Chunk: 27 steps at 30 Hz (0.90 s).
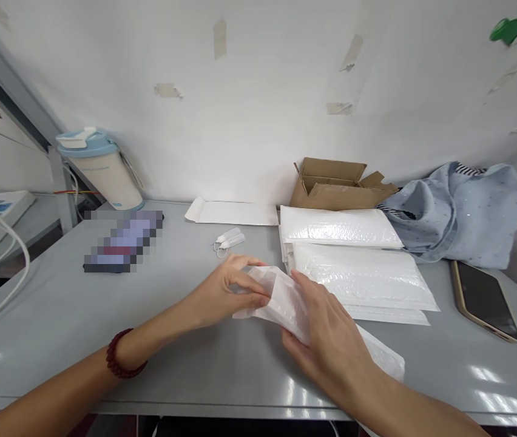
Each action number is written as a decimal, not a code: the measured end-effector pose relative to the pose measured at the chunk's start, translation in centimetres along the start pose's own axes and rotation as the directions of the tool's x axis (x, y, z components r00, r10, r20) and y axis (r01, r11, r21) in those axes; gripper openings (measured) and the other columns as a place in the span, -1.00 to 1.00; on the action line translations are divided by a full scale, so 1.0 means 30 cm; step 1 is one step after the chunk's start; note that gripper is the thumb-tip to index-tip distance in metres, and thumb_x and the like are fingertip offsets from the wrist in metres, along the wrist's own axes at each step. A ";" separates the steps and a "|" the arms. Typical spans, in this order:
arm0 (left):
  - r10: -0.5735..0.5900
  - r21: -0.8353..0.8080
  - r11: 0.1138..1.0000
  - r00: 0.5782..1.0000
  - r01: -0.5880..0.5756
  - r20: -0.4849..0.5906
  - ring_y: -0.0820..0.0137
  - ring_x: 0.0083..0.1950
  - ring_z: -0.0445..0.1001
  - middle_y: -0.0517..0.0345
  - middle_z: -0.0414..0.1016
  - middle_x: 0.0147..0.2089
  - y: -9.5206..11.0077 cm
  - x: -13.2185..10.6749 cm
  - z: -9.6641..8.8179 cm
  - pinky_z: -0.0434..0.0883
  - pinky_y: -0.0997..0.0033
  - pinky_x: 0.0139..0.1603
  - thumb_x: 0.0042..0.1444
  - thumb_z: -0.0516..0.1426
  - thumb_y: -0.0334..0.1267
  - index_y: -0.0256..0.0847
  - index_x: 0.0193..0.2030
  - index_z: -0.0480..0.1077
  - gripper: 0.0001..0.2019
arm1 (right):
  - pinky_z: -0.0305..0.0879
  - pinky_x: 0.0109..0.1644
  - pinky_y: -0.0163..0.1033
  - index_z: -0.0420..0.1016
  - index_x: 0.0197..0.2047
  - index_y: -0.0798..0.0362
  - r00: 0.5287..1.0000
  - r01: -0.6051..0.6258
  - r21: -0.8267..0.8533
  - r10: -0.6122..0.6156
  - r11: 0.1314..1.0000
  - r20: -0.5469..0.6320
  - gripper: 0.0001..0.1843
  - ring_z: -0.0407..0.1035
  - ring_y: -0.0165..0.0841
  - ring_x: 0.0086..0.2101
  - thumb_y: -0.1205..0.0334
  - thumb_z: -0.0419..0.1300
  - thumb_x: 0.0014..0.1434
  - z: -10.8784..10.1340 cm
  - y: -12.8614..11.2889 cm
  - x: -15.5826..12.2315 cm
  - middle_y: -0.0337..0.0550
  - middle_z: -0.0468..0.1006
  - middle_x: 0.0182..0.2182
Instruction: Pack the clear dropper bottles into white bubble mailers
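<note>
A white bubble mailer [286, 303] lies across the middle of the grey table [58, 328], its open end toward the left. My left hand [229, 290], with a dark red bead bracelet on the wrist, has its fingers closed in a pinch at that open end. My right hand [331, 340] lies over the mailer's body and grips it. Whether anything is inside the mailer is hidden. A small white packet [229, 240] lies on the table just beyond my left hand.
A stack of white bubble mailers [358, 267] sits right of centre, an open cardboard box [335, 185] behind it. A flat white envelope [233, 212], a blue-lidded jug [101, 167], a phone [483, 300] and a light blue garment [463, 209] are also there.
</note>
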<state>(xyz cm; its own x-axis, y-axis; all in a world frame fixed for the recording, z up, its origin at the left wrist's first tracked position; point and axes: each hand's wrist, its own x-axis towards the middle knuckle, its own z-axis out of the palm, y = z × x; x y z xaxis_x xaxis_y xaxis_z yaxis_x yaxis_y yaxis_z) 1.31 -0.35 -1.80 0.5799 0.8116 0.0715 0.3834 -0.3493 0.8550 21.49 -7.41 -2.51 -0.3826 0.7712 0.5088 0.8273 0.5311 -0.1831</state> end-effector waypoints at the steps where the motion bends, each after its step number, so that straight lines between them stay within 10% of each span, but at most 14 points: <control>1: 0.009 -0.014 1.000 0.999 -0.009 0.036 0.17 0.18 0.28 0.15 0.41 0.11 0.007 -0.004 0.005 0.28 0.14 0.19 0.10 0.18 -0.15 0.02 -0.32 0.61 -0.86 | 0.46 -0.12 0.03 -0.09 0.31 0.17 1.000 0.012 0.008 -0.012 1.000 0.010 -0.25 0.37 -0.11 -0.06 0.41 0.03 0.05 0.000 -0.002 -0.002 0.15 0.39 0.04; 6: 0.013 0.022 1.000 0.994 -0.016 0.110 0.12 0.27 0.22 0.14 0.47 0.09 0.038 -0.012 -0.047 0.32 0.12 0.15 0.14 0.14 -0.10 0.02 -0.30 0.61 -0.81 | 0.44 -0.06 0.05 -0.13 0.33 0.16 0.999 0.032 0.041 -0.033 0.999 0.030 -0.23 0.34 -0.10 -0.01 0.40 0.04 0.06 0.002 -0.006 -0.011 0.13 0.38 0.06; 13: -0.109 0.301 0.929 0.938 0.214 -0.329 0.26 -0.17 0.47 0.12 0.58 -0.22 -0.075 0.034 -0.191 0.38 0.30 -0.16 0.13 0.09 -0.05 -0.14 -0.31 0.53 -0.73 | 0.47 -0.12 0.04 -0.12 0.33 0.14 1.000 -0.003 0.021 0.004 1.000 -0.010 -0.26 0.37 -0.11 -0.04 0.36 0.05 0.10 -0.005 0.002 -0.005 0.14 0.38 0.07; 20: -0.032 0.530 0.809 0.919 0.255 -0.393 0.12 -0.07 0.40 -0.02 0.52 -0.21 -0.164 0.051 -0.173 0.35 0.23 -0.15 0.11 0.06 -0.03 -0.20 -0.28 0.50 -0.70 | 0.48 -0.13 0.01 -0.09 0.31 0.18 0.999 0.009 0.008 -0.009 1.000 -0.036 -0.28 0.37 -0.12 -0.06 0.35 0.05 0.11 -0.016 0.000 -0.006 0.15 0.39 0.05; 27: -0.151 0.011 0.988 0.977 0.151 0.153 0.45 -0.44 0.34 0.16 0.45 -0.40 0.006 0.013 -0.134 0.28 0.47 -0.44 0.24 -0.11 0.09 -0.22 -0.38 0.41 -0.53 | 0.45 -0.09 0.02 -0.12 0.33 0.18 0.999 -0.007 0.018 0.007 1.000 -0.048 -0.26 0.32 -0.12 -0.02 0.35 0.06 0.12 -0.017 -0.002 0.000 0.15 0.37 0.05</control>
<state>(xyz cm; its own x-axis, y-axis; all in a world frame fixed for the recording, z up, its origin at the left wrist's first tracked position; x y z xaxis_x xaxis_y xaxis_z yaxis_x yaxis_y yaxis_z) -1.28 1.80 0.43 0.6184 0.7737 -0.1378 0.4747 -0.2280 0.8501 21.65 -7.64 -2.07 -0.3563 0.7575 0.5470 0.8222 0.5323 -0.2016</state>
